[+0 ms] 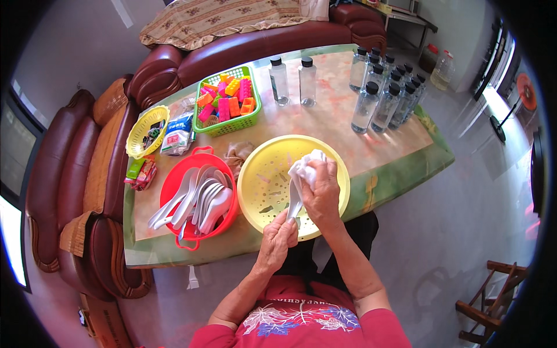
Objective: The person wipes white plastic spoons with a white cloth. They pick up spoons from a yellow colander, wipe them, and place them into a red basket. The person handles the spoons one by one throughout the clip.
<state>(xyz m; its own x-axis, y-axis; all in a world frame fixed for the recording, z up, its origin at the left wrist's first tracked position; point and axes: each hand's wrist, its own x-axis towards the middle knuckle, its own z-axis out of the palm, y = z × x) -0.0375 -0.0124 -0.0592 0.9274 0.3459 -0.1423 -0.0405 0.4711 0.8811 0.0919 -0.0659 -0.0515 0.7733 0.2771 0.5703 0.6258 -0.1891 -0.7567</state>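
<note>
Over the yellow perforated basin (255, 174), my left hand (277, 239) pinches the handle end of a white spoon (295, 200). My right hand (322, 194) is closed around a crumpled white cloth (303, 167), pressed against the upper end of that spoon, so the bowl is hidden. To the left, a red basket (233, 213) with loop handles holds several white spoons (200, 194), their ends pointing different ways. Inside the yellow basin only its bare, holed bottom shows.
Behind the basin, a green basket (229, 126) holds colourful toy blocks. Two clear bottles (307, 84) stand mid-table; several more (386, 107) crowd the right. At left are a yellow basket (134, 139), plastic packets (177, 136) and a brown cloth (238, 155). A wooden stool (493, 301) stands lower right.
</note>
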